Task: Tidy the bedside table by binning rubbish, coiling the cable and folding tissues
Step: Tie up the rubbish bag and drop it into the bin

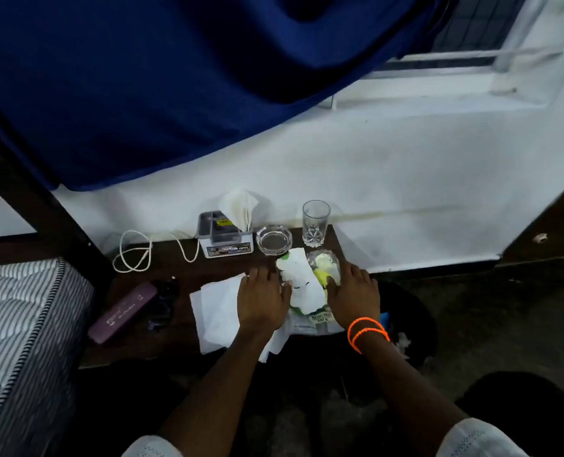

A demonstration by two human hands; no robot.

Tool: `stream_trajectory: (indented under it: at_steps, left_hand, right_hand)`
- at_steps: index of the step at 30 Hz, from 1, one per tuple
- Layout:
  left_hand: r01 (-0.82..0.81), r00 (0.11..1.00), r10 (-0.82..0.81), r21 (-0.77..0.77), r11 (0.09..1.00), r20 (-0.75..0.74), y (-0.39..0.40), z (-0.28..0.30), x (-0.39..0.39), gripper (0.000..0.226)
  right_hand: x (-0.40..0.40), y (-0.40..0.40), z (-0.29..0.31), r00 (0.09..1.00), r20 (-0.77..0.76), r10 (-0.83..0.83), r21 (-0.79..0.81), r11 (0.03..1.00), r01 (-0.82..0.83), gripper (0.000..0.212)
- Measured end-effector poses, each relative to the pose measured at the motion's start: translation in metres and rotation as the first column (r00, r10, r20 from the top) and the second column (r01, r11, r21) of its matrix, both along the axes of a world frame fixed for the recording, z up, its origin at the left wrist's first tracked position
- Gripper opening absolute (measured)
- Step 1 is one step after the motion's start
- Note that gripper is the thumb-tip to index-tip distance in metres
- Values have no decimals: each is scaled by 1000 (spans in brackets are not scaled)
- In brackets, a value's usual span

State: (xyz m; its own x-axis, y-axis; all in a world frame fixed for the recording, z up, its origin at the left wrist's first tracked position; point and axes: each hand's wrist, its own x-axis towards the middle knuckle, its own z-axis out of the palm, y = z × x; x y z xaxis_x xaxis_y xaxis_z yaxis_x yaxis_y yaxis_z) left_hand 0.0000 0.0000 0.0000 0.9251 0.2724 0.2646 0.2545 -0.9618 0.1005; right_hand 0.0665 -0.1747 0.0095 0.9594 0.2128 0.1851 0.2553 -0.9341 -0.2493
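Observation:
On the dark bedside table (pixel 175 258), white tissues (pixel 216 308) lie spread flat near the front edge. My left hand (pixel 262 300) rests palm down on them, fingers apart. To its right lies a pile of rubbish: a white and green wrapper (pixel 302 285) and a clear plastic packet (pixel 323 263). My right hand (pixel 353 291), with orange bands at the wrist, presses flat on that pile. A white cable (pixel 135 253) lies in loose loops at the table's back left. A dark bin (pixel 409 311) stands on the floor right of the table, partly hidden by my right arm.
At the back stand a tissue holder (pixel 226 237), a glass ashtray (pixel 274 240) and a drinking glass (pixel 316 222). A purple case (pixel 122 313) and dark sunglasses (pixel 165 301) lie front left. A striped mattress (pixel 20 324) borders the left; a blue curtain (pixel 175 77) hangs above.

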Motion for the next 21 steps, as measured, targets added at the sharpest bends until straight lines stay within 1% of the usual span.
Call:
stream_trajectory:
  at_steps: [3,4,6,7,9,11,13,14,15,16,18,21]
  left_hand:
    - [-148,974,117,-156,977,-191,-10,-1,6,41]
    - [-186,961,129,-227,956,-243,-14,0,7,42]
    - [-234,950,132,-363,902,-284,-19,1,9,43]
    - [-261,947,144,-429,865,-286,-20,1,11,44]
    - [-310,944,175,-567,763,-281,-22,3,15,45]
    - [-371,929,248,-686,626,-276,-24,6,19,47]
    - [-427,897,334,-766,480,-291,-25,9,22,46]
    - [-442,883,360,-789,428,-300,-26,10,22,45]
    - [-448,879,366,-796,408,-307,-27,12,22,42]
    - [-447,882,353,-794,411,-313,-28,13,22,38]
    - [-433,896,312,-777,456,-317,-31,16,23,28]
    - [-384,921,266,-769,511,-283,-39,24,25,20]
  right_hand:
    - [9,-9,-3,977,-181,-114,151,978,142,36]
    - [12,-12,-3,952,-277,-130,204,960,191,31]
    - [15,-15,-4,916,-383,-118,301,922,244,20]
    - [16,-17,-5,912,-394,-113,309,918,247,14]
    - [18,-19,-8,907,-407,-108,294,925,241,13]
    - [21,-22,-10,908,-404,-112,316,915,253,15]
    - [21,-25,-11,903,-410,-123,344,897,279,15]
    - [21,-26,-11,902,-411,-132,367,882,296,16]
    - [21,-27,-11,900,-415,-137,392,866,312,19]
    - [20,-28,-11,897,-421,-136,414,851,323,20]
    - [19,-29,-8,892,-433,-133,439,832,338,20]
    - [20,-34,1,901,-420,-109,458,831,314,18]
